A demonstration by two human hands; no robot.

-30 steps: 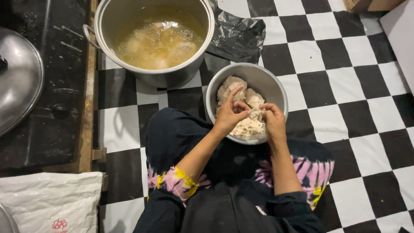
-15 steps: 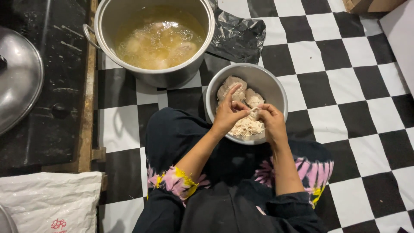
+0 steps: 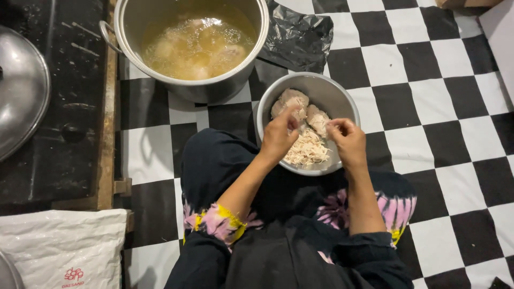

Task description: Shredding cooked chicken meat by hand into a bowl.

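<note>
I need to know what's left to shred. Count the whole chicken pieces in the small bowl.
2 show in the metal bowl: one chicken piece at the far left, one chicken piece beside it. The left hand may hide more.

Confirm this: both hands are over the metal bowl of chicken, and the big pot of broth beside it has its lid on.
Not quite. In the head view the left hand and right hand are over the metal bowl of chicken, but the pot of broth is uncovered; a lid lies apart at the left edge.
</note>
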